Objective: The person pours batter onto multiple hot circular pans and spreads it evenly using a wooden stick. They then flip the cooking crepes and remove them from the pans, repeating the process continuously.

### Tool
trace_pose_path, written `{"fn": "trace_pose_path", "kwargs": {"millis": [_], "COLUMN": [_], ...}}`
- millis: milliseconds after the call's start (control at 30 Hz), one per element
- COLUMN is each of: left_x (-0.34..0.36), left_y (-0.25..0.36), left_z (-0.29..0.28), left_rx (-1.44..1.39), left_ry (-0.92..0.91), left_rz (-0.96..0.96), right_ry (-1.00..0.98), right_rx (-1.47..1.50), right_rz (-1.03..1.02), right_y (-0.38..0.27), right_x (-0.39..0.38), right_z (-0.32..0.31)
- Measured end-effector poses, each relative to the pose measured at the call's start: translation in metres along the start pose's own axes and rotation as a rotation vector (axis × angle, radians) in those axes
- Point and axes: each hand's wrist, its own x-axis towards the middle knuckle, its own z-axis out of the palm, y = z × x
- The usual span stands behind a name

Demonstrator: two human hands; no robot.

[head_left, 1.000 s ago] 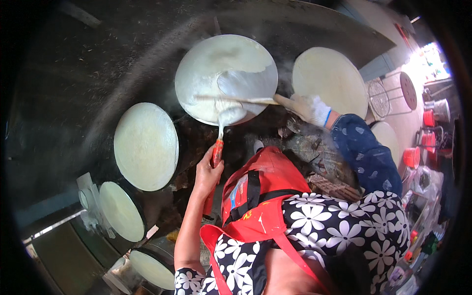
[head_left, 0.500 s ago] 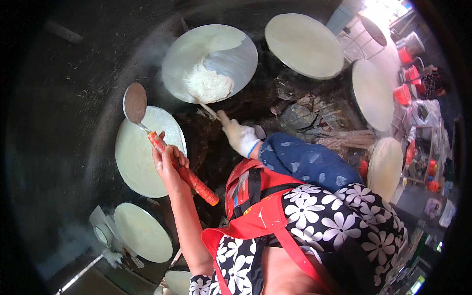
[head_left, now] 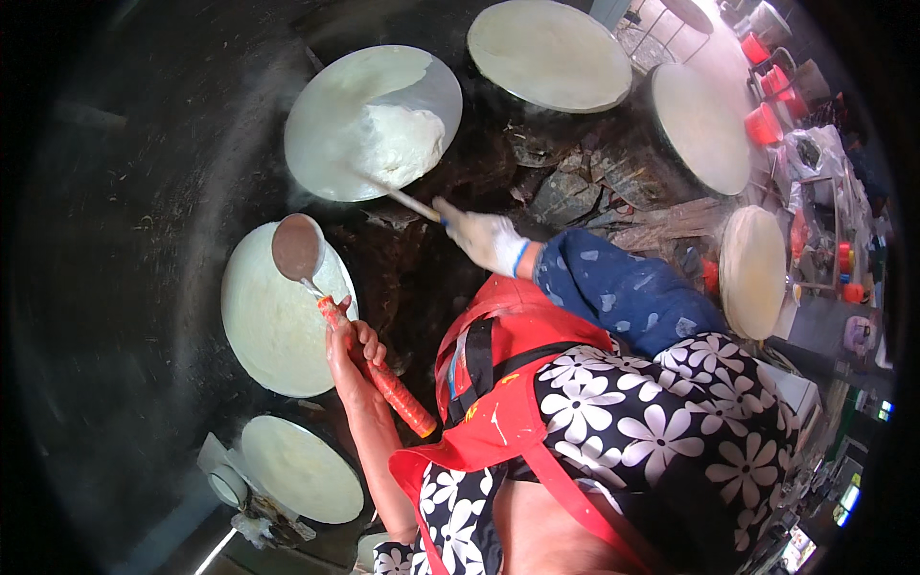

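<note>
My bare left hand (head_left: 355, 343) is wrapped round the red-taped handle of a ladle (head_left: 298, 246). The bowl of the ladle hangs over the edge of a round griddle covered with pale batter (head_left: 278, 335). In a white work glove, my right hand (head_left: 482, 238) grips a thin wooden-handled spreader (head_left: 407, 198). Its far end reaches onto another round griddle (head_left: 422, 88) and is blurred there. A thick white mound of batter (head_left: 404, 144) lies on that griddle, with a thinner pale layer curving along its left and far sides. Part of the metal is bare at the upper right.
More round griddles with pale sheets stand around me: far right (head_left: 548, 56), right (head_left: 701, 129) and lower left (head_left: 302, 470). A stack of pale round sheets (head_left: 752, 273) sits at the right. Rubble and sticks (head_left: 585, 192) lie between the griddles. Red buckets (head_left: 764, 125) stand farther right.
My right hand has drawn the spreader rightward and slightly down. The batter mound has become more rounded. The ladle has come lower and to the right, still in my left hand. The view has shifted.
</note>
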Motion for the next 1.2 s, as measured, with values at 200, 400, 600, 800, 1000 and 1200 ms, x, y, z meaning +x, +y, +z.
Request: {"fn": "trace_pose_path", "kwargs": {"millis": [200, 400, 600, 800, 1000, 1200], "left_x": [0.013, 0.041, 0.073, 0.091, 0.102, 0.107], "left_y": [-0.004, -0.004, -0.007, -0.015, -0.007, -0.001], "left_z": [0.007, 0.059, 0.104, 0.128, 0.164, 0.173], "left_rx": [-0.059, 0.019, 0.070, 0.046, 0.068, 0.117], "left_ry": [0.006, 0.023, 0.053, 0.082, 0.113, 0.050], "left_rz": [-0.074, -0.070, -0.097, -0.121, -0.162, -0.219], "right_ry": [-0.004, 0.108, -0.165, -0.053, 0.042, 0.164], "right_rx": [-0.296, -0.105, -0.135, -0.221, -0.039, -0.009], "right_rz": [0.125, 0.030, -0.135, 0.022, 0.019, 0.199], "right_y": [0.084, 0.101, 0.127, 0.169, 0.153, 0.109], "right_x": [-0.026, 0.047, 0.004, 0.048, 0.160, 0.145], "right_z": [-0.030, -0.069, -0.088, -0.141, -0.140, -0.141]}}
